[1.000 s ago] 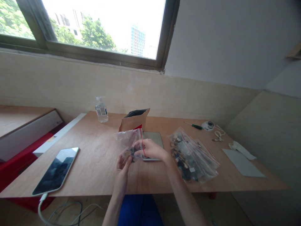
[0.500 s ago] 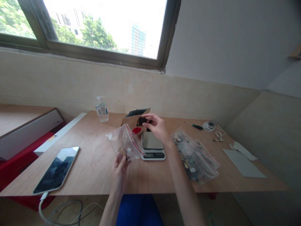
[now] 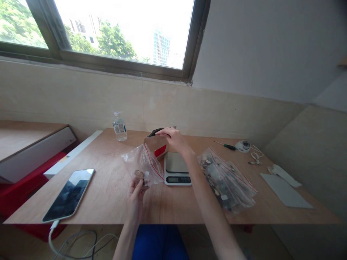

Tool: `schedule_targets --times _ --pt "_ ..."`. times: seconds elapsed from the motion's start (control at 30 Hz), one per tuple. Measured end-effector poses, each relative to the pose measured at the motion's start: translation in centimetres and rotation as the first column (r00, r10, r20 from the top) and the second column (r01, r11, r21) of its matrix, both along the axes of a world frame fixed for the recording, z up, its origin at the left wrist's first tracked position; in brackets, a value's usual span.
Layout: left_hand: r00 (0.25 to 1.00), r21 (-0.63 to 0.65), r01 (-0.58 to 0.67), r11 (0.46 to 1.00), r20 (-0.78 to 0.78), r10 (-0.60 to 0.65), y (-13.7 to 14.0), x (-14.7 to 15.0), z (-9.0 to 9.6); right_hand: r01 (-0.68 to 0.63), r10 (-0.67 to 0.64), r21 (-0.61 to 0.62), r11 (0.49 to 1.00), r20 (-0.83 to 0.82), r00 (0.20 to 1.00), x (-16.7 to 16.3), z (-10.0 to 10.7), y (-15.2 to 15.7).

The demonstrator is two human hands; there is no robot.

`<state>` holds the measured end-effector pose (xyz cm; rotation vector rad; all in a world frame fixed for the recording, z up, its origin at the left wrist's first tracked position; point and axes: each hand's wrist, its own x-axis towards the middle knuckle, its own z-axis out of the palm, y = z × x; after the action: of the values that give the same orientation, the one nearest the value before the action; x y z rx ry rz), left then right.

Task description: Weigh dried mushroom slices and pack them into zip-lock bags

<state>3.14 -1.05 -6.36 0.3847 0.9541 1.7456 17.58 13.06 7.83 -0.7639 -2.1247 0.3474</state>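
My left hand [image 3: 137, 187] is closed on the lower corner of a clear zip bag [image 3: 139, 159] with a red seal line. A few brown, dried-looking pieces [image 3: 139, 175] and a small white packet lie in that corner. My right hand [image 3: 173, 138] reaches over the mouth of a standing brown paper pouch [image 3: 153, 142] with a dark lining and a red patch. Its fingers are stretched out to the left, and no dark piece shows in them; their undersides are hidden. Below my right wrist lies a digital kitchen scale [image 3: 178, 180], its plate bare where visible.
Several filled zip bags [image 3: 225, 184] lie right of the scale. Farther right are a screwdriver [image 3: 230, 147], a white dome camera [image 3: 244, 145] with cable, and a white sheet [image 3: 284, 191]. A water bottle [image 3: 119, 128] stands back left; a phone [image 3: 69, 195] on a charging cable lies front left.
My right hand has moved left and slightly up from above the scale to the pouch's mouth. The dark pieces it held no longer show. My left hand keeps the zip bag nearly in place.
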Motion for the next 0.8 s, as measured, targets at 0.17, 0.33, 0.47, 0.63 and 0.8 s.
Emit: schedule_targets --times 0.17,0.33,0.47,0.63,0.8 --pt "1.0 -0.007 0.011 1.0 -0.021 -0.011 0.0 -0.2 0.0 0.011 -0.008 0.021 1.0 -0.154 0.988 -0.2 0.3 -0.3" --pt "0.998 0.006 0.029 1.0 -0.05 -0.029 0.0 0.0 -0.4 0.127 -0.116 -0.002 0.992 -0.421 0.9 -1.8 1.4 0.6" --pt "0.996 0.018 0.046 0.999 -0.075 -0.045 0.0 0.2 -0.5 0.192 -0.184 -0.034 0.981 -0.49 0.852 -3.7 1.5 2.0" --pt "0.995 0.009 0.033 0.999 -0.097 -0.032 0.0 0.2 -0.4 0.066 -0.068 -0.017 0.998 -0.334 0.94 -4.4 0.0 2.2" --pt "0.996 0.025 0.053 0.998 -0.077 -0.051 0.0 0.0 -0.7 0.072 -0.071 -0.005 0.997 -0.219 0.973 -3.6 -0.5 1.4"
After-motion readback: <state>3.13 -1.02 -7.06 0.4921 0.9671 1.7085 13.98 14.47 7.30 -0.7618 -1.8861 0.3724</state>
